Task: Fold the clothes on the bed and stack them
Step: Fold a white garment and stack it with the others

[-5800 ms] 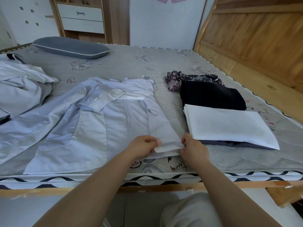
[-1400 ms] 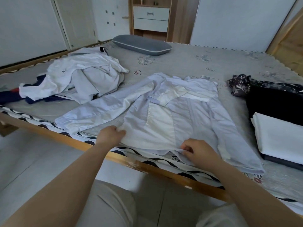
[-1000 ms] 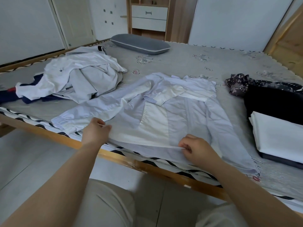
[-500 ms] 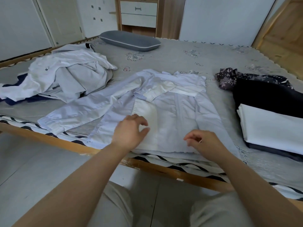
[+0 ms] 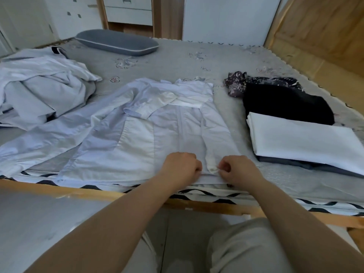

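1. At the near edge of the bed (image 5: 177,54), the pale blue shirt (image 5: 149,134) lies spread flat, its hem reaching the zigzag trim just above the wooden bed rail (image 5: 110,196).
2. The left hand (image 5: 182,168) rests curled on the hem, fingers bent into the cloth; whether they pinch it I cannot tell.
3. The right hand (image 5: 236,168) sits just right of it, fingers and thumb pinching the cuff (image 5: 212,168) of the sleeve folded down the shirt's right side.
4. The shirt's other sleeve (image 5: 49,142) stretches left along the mattress toward the edge, unfolded.
5. Bare mattress lies beyond the shirt's collar, and a narrow strip separates the shirt from the stack on its right.
6. Right of the shirt sits the folded stack: a white folded piece (image 5: 303,138) on top of a dark grey layer, with a black garment (image 5: 285,103) and a patterned dark cloth (image 5: 238,85) behind it.
7. Left of the shirt, a heap of unfolded white clothes (image 5: 39,89) lies crumpled, close to the outstretched sleeve.
8. A grey pillow (image 5: 118,44) lies far beyond the shirt, near the head of the bed.
9. Half a second ago both hands hovered loosely over the hem, the left further left; now they have closed in together around the cuff.
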